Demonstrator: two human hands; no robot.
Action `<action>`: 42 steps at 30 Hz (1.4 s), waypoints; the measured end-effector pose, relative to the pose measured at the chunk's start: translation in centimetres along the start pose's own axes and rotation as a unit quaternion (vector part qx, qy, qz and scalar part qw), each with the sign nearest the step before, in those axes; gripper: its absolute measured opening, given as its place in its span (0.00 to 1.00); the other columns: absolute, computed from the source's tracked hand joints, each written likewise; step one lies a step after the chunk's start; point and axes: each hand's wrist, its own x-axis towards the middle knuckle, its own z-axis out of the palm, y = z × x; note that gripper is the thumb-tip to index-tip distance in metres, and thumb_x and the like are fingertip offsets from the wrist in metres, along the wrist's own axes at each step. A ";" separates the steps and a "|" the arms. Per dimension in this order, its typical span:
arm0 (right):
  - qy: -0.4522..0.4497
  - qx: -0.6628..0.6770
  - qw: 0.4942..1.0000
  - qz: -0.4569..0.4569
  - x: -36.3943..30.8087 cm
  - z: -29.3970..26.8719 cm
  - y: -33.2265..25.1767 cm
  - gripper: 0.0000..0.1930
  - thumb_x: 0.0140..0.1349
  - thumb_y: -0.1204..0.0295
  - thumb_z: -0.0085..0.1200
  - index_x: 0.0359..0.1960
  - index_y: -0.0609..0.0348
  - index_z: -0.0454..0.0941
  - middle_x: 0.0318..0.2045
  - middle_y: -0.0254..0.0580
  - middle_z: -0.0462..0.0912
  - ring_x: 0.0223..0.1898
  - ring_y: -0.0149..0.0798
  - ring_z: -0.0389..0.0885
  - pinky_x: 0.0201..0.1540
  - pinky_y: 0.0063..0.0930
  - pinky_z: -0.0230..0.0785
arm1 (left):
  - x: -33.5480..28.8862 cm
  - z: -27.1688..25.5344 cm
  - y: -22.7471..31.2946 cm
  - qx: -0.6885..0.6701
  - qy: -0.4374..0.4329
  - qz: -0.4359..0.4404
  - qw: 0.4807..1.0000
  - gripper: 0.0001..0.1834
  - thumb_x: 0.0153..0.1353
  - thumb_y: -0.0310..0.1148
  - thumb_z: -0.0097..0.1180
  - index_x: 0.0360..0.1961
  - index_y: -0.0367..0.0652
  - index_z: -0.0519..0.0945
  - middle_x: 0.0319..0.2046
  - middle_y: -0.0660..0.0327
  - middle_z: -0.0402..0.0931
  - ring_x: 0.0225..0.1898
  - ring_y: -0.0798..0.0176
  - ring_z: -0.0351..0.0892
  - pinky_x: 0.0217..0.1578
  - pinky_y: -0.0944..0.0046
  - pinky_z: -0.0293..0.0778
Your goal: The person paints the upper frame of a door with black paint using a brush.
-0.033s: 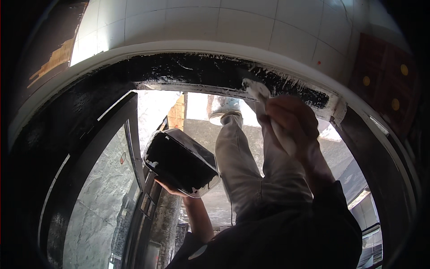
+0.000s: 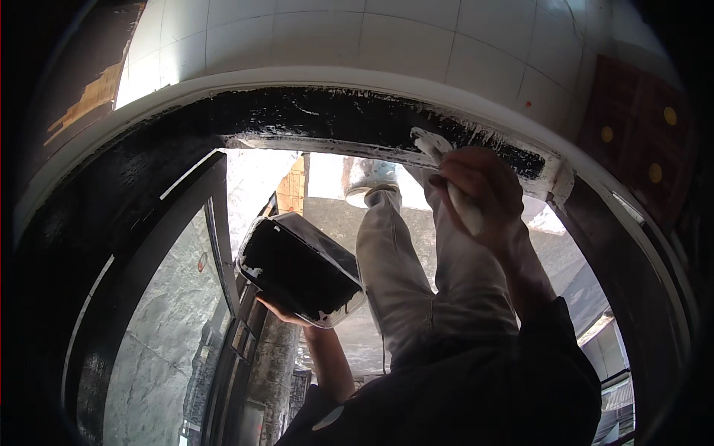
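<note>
In my right hand point(image 2: 487, 189) is a paintbrush point(image 2: 431, 145), its handle wrapped by closed fingers. The pale, smeared brush head lies at the lower part of the black-painted beam point(image 2: 335, 111) of the frame in front of me. Rough pale patches and streaks show along the beam's right part. Lower left, my left hand point(image 2: 282, 311) grips a clear-sided rectangular tub point(image 2: 318, 232) from beneath, mostly hidden by it. Black paint point(image 2: 297, 271) covers the tub's visible inside, and the tub is tilted toward me.
White tiles point(image 2: 320, 37) lie beyond the beam. To the left stands a dark-framed glass panel point(image 2: 163, 320). A dark red panel with yellow discs point(image 2: 632, 126) is at the far right. Beneath the beam, my legs point(image 2: 394, 245) stand over a grey surface.
My right hand and the paintbrush have shifted slightly to the right along the beam. My left hand and the tub look unchanged.
</note>
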 end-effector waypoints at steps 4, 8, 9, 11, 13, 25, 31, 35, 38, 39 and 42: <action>-0.003 -0.014 1.000 0.012 -0.7 -1.4 0.2 0.17 0.45 0.74 0.69 0.35 0.61 0.73 0.30 0.40 0.78 0.31 0.38 0.80 0.30 0.30 0.78 | -0.2 1.2 0.8 -0.331 0.154 -0.274 0.890 0.32 0.72 0.48 0.34 0.70 0.43 0.48 0.67 0.46 0.55 0.64 0.45 0.61 0.64 0.44 0.62; -0.043 -0.009 0.999 0.031 -1.7 -0.4 1.0 0.16 0.46 0.76 0.68 0.35 0.61 0.74 0.31 0.40 0.79 0.32 0.38 0.81 0.29 0.28 0.77 | -0.3 0.6 0.9 -0.269 0.136 -0.237 0.924 0.32 0.72 0.48 0.33 0.70 0.43 0.48 0.67 0.47 0.55 0.65 0.45 0.61 0.64 0.44 0.61; -0.041 -0.004 0.999 0.032 -1.7 -0.4 0.7 0.16 0.46 0.76 0.68 0.35 0.61 0.74 0.31 0.40 0.79 0.32 0.38 0.81 0.29 0.28 0.77 | -0.3 0.4 0.9 -0.247 0.130 -0.224 0.934 0.32 0.72 0.49 0.33 0.70 0.43 0.48 0.67 0.47 0.55 0.65 0.45 0.61 0.64 0.44 0.61; -0.020 -0.003 0.997 0.077 -0.8 -2.5 -0.1 0.15 0.47 0.78 0.67 0.35 0.61 0.74 0.31 0.41 0.79 0.32 0.39 0.81 0.29 0.28 0.77 | -0.7 1.8 0.8 -0.230 0.111 -0.218 0.942 0.32 0.72 0.49 0.33 0.70 0.43 0.49 0.67 0.47 0.55 0.65 0.45 0.61 0.64 0.44 0.61; -0.029 0.017 0.996 0.082 -1.0 -1.7 0.5 0.16 0.46 0.77 0.67 0.35 0.60 0.74 0.32 0.41 0.79 0.32 0.39 0.81 0.29 0.28 0.78 | -0.9 1.6 0.9 -0.186 0.098 -0.191 0.959 0.32 0.72 0.49 0.32 0.70 0.43 0.49 0.67 0.47 0.55 0.65 0.46 0.61 0.64 0.44 0.61; 0.041 0.117 0.992 0.011 4.3 2.8 1.3 0.19 0.46 0.74 0.69 0.39 0.60 0.73 0.30 0.42 0.81 0.33 0.38 0.83 0.31 0.27 0.81 | -1.7 3.5 1.1 0.048 0.023 -0.051 0.997 0.32 0.72 0.51 0.31 0.70 0.43 0.51 0.67 0.50 0.55 0.65 0.47 0.60 0.65 0.45 0.59; 0.075 0.412 0.874 0.244 6.9 9.0 5.5 0.09 0.58 0.73 0.62 0.37 0.60 0.76 0.27 0.45 0.84 0.30 0.38 0.86 0.35 0.24 0.80 | -0.7 4.7 1.0 -0.351 0.040 -0.165 0.921 0.34 0.72 0.54 0.28 0.68 0.41 0.56 0.68 0.52 0.54 0.65 0.52 0.61 0.66 0.50 0.57; 0.049 0.488 0.805 0.333 10.9 10.5 6.7 0.08 0.63 0.75 0.54 0.40 0.68 0.75 0.33 0.44 0.81 0.36 0.34 0.81 0.43 0.29 0.77 | 0.5 6.5 2.1 -0.316 0.012 -0.138 0.939 0.34 0.72 0.55 0.27 0.68 0.40 0.56 0.67 0.50 0.55 0.66 0.51 0.60 0.67 0.49 0.55; 0.063 0.530 0.801 0.271 13.1 11.1 7.1 0.05 0.63 0.77 0.55 0.36 0.67 0.75 0.31 0.43 0.81 0.35 0.33 0.81 0.39 0.29 0.79 | 1.7 8.6 2.9 -0.486 0.037 -0.220 0.845 0.36 0.70 0.57 0.28 0.68 0.41 0.56 0.67 0.50 0.55 0.66 0.49 0.59 0.66 0.47 0.56; 0.060 0.534 0.800 0.266 13.6 11.4 6.8 0.05 0.63 0.77 0.55 0.36 0.67 0.75 0.31 0.43 0.81 0.35 0.33 0.81 0.39 0.29 0.79 | 1.7 8.6 2.8 -0.508 0.045 -0.205 0.836 0.37 0.69 0.59 0.28 0.68 0.42 0.56 0.67 0.50 0.55 0.66 0.48 0.58 0.66 0.45 0.57; 0.037 0.545 0.785 0.292 14.9 12.0 6.0 0.04 0.63 0.77 0.55 0.36 0.67 0.75 0.31 0.43 0.81 0.34 0.32 0.81 0.38 0.29 0.79 | 0.0 6.4 1.9 -0.418 0.106 -0.222 0.875 0.36 0.69 0.59 0.29 0.68 0.42 0.58 0.66 0.52 0.57 0.65 0.49 0.60 0.65 0.46 0.58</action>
